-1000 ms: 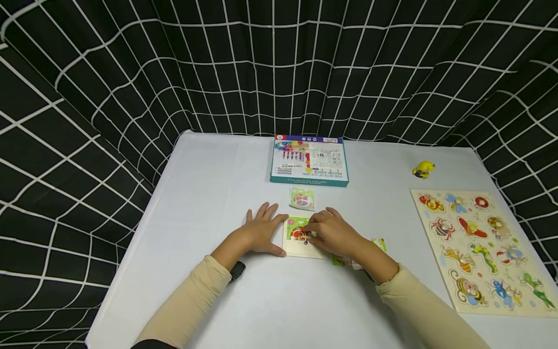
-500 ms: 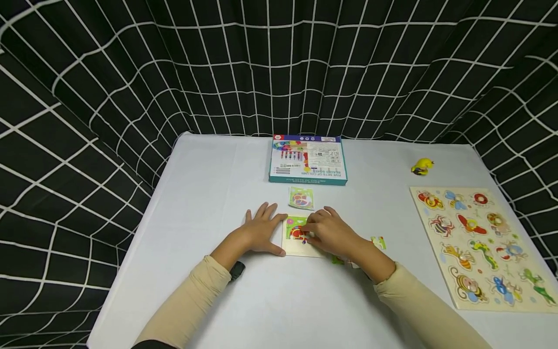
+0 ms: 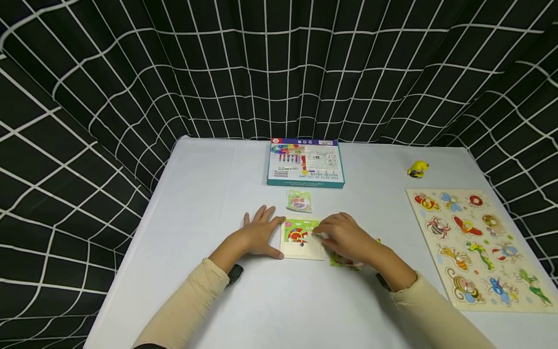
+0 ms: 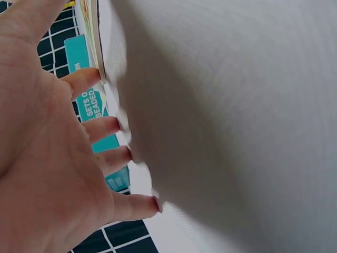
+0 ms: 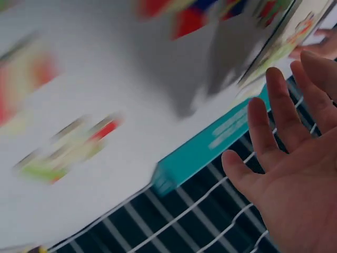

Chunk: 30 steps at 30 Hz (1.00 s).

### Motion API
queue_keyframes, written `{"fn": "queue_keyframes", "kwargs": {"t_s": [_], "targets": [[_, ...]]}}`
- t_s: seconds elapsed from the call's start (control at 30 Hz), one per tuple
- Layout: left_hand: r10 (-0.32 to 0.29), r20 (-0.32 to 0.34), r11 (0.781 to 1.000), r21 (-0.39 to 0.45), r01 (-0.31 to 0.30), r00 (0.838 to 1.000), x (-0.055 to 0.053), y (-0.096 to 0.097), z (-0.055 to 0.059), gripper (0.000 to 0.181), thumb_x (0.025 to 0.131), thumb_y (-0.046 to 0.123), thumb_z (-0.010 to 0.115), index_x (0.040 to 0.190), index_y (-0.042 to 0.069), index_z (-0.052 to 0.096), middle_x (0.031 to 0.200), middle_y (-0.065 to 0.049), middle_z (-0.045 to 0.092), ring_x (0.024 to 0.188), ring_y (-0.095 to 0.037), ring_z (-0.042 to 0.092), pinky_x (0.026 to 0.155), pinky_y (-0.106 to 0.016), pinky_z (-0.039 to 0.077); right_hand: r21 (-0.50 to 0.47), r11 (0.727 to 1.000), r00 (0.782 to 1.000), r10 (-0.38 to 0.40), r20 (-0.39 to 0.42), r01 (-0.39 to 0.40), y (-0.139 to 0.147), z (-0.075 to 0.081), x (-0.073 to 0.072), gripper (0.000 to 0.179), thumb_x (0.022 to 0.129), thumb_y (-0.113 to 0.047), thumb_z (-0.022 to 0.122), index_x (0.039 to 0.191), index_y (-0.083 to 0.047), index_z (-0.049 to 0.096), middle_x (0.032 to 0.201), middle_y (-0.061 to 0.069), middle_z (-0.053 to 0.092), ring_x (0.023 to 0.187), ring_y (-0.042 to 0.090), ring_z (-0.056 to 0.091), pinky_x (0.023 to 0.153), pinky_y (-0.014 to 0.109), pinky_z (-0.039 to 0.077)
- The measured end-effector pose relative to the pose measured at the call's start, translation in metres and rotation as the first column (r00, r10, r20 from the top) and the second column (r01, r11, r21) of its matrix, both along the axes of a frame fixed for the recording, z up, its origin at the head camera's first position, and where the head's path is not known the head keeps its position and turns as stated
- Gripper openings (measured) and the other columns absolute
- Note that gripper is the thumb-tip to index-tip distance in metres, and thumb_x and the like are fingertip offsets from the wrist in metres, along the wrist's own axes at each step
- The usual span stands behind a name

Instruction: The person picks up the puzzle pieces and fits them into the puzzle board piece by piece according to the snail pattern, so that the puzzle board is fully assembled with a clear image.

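Note:
A small square wooden puzzle board [image 3: 301, 253] lies on the table, its upper part bearing joined jigsaw pieces [image 3: 298, 234] with a red figure on green. My left hand [image 3: 258, 236] rests with fingers spread, thumb and index finger at the board's left edge. My right hand [image 3: 347, 237] is over the board's right edge, fingers loosely bent; I see nothing held. In the right wrist view its fingers [image 5: 279, 105] look relaxed and apart. Loose puzzle pieces [image 3: 346, 262] lie partly hidden below the right hand. A small picture card [image 3: 299, 200] lies beyond the board.
A flat teal-edged box [image 3: 306, 164] stands at the back of the table. To the right lie a large insect peg board [image 3: 475, 252] and a small yellow toy [image 3: 418, 169]. A black curtain with white grid lines [image 3: 244, 72] surrounds the table.
My right hand has drawn back to the right from the joined pieces, uncovering more of the board and a green piece at its upper right. The left hand stays at the board's left edge.

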<state>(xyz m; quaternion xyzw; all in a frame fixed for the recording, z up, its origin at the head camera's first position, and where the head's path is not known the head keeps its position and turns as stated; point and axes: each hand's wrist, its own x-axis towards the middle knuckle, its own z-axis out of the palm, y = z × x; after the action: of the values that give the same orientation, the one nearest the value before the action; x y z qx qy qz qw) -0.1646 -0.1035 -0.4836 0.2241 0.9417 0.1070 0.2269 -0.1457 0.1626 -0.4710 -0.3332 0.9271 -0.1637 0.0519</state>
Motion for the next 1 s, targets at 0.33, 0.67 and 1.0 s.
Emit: {"fn": "queue_keyframes", "kwargs": {"t_s": [0.33,0.67,1.0], "targets": [[0.002,0.002,1.0,0.0,-0.002,1.0,0.001,-0.001,-0.002,0.102,0.069,0.062,0.078,0.152,0.025,0.031,0.162,-0.012,0.011,0.149,-0.037,0.003,0.109,-0.071,0.011,0.041,0.984,0.985,-0.173,-0.027,0.174,0.069,0.001,0.015,0.03,0.078,-0.009,0.079,0.108,-0.01,0.073,0.113,0.008,0.069,0.114,0.033,0.057,0.102,0.056,0.034],[-0.003,0.005,1.0,0.002,0.003,1.0,0.001,-0.004,-0.004,0.102,0.07,0.062,0.078,0.152,0.025,0.03,0.162,-0.012,0.01,0.149,-0.037,0.002,0.109,-0.071,0.011,0.056,0.977,0.977,-0.202,-0.062,0.205,0.107,-0.011,0.026,0.032,0.071,-0.005,0.082,0.102,-0.01,0.073,0.104,0.006,0.071,0.103,0.034,0.063,0.094,0.057,0.041],[-0.005,-0.001,1.0,0.006,0.005,1.0,0.001,-0.003,-0.003,0.102,0.069,0.064,0.077,0.152,0.025,0.031,0.162,-0.012,0.011,0.149,-0.037,0.004,0.109,-0.072,0.012,0.048,0.979,0.976,-0.192,-0.104,0.198,0.111,-0.016,0.028,0.033,0.07,0.001,0.082,0.1,-0.01,0.072,0.1,0.003,0.069,0.097,0.03,0.064,0.094,0.055,0.043]]}}
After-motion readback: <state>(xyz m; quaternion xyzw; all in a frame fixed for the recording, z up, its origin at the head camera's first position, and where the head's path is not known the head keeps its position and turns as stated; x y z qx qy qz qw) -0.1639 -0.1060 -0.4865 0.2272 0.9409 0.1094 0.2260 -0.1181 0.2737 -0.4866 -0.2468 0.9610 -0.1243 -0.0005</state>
